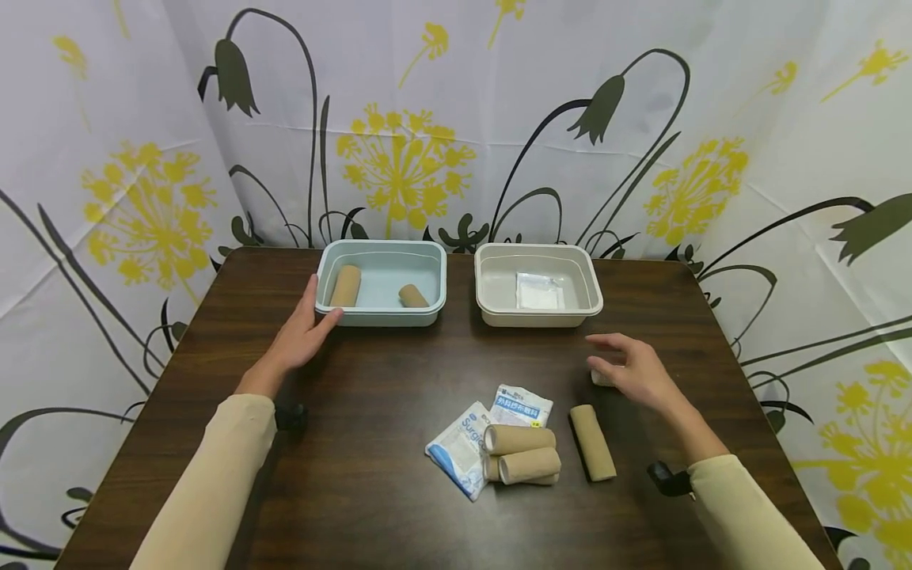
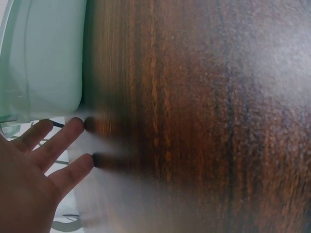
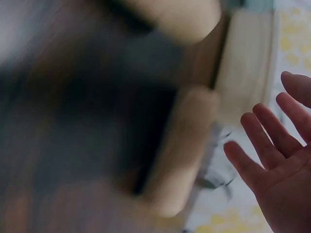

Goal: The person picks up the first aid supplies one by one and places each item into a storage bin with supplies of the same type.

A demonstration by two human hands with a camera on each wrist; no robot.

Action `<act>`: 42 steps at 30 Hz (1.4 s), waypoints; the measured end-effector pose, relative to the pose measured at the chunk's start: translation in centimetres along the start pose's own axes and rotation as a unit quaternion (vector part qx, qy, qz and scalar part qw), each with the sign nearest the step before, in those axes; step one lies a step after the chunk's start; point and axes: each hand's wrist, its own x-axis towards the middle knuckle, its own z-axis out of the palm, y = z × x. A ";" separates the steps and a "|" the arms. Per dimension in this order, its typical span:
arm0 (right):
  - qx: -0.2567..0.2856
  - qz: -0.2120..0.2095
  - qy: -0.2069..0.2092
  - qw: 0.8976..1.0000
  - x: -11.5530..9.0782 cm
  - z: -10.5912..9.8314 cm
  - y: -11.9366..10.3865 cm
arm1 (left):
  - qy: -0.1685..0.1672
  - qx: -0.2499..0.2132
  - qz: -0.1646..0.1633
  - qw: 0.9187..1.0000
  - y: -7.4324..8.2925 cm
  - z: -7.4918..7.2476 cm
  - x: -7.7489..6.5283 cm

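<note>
My left hand (image 1: 302,336) rests with straight fingers at the near left corner of a light blue tray (image 1: 381,318). In the left wrist view, its fingers are spread beside that tray's wall (image 2: 48,58). Two tan cardboard tubes, one upright-lying (image 1: 346,285) and one shorter-looking (image 1: 412,296), are inside the tray. On the right, my right hand (image 1: 637,372) hovers over a tan tube (image 1: 602,378), mostly hidden under the fingers. The right wrist view shows the hand (image 3: 277,165) with extended fingers and nothing in them. Another tube (image 1: 593,443) lies just nearer.
A beige tray (image 1: 537,318) right of the blue one holds a white packet (image 1: 539,291). Several stacked tubes (image 1: 530,465) lie mid-table against two gauze packets, one blue-and-white (image 1: 463,450) and one white (image 1: 522,406). A patterned cloth (image 1: 456,119) hangs behind the dark wooden table (image 1: 370,443).
</note>
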 end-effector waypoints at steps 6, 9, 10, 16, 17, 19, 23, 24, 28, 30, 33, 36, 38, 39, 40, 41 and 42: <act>-0.060 0.027 -0.002 0.998 -1.6 -1.2 3.9 | 0.000 0.001 -0.006 1.000 0.0 -0.1 -0.1; -0.076 0.029 -0.010 0.997 -2.2 -1.4 5.1 | -0.002 0.001 -0.007 1.000 0.2 -0.2 -0.2; -0.080 0.031 -0.013 0.996 -2.4 -1.4 5.5 | -0.003 0.000 -0.006 1.000 0.2 -0.2 -0.2; -0.080 0.036 -0.029 0.996 -3.2 -1.4 6.6 | -0.006 0.000 -0.010 1.000 0.5 -0.2 0.1; -0.081 0.035 -0.028 0.996 -3.2 -1.4 6.7 | -0.006 0.000 -0.011 1.000 0.6 -0.2 0.2; -0.084 0.032 -0.026 0.996 -3.1 -1.3 6.8 | -0.006 -0.001 -0.012 1.000 0.6 -0.3 0.2; -0.093 0.031 -0.026 0.995 -3.1 -1.3 7.1 | -0.009 -0.002 -0.012 1.000 0.5 -0.2 0.1; -0.095 0.031 -0.027 0.995 -3.0 -1.3 7.1 | -0.009 -0.002 -0.012 1.000 0.4 -0.2 0.1; -0.103 0.027 -0.027 0.994 -3.0 -1.4 7.0 | -0.005 -0.001 -0.010 1.000 0.3 -0.1 0.0; -0.108 0.026 -0.027 0.993 -3.1 -1.4 7.0 | -0.004 -0.002 -0.010 1.000 0.3 0.0 0.0; -0.113 0.025 -0.024 0.993 -3.3 -1.4 7.0 | -0.006 -0.002 -0.008 1.000 0.3 0.0 0.0; -0.109 0.023 -0.018 0.994 -3.4 -1.3 7.0 | -0.008 -0.001 -0.012 1.000 0.4 0.0 -0.1; -0.103 0.022 -0.015 0.994 -3.4 -1.3 6.9 | -0.010 -0.001 -0.014 1.000 0.4 -0.1 -0.2; -0.098 0.021 -0.015 0.995 -3.3 -1.3 6.7 | -0.010 0.000 -0.015 1.000 0.4 -0.1 -0.2; -0.092 0.020 -0.015 0.995 -3.2 -1.2 6.6 | -0.010 0.000 -0.017 1.000 0.4 -0.1 -0.2; -0.086 0.019 -0.017 0.996 -3.1 -1.2 6.4 | -0.009 0.000 -0.018 1.000 0.4 -0.1 -0.2; -0.080 0.017 -0.018 0.997 -3.0 -1.2 6.2 | -0.009 0.000 -0.019 1.000 0.4 -0.1 -0.2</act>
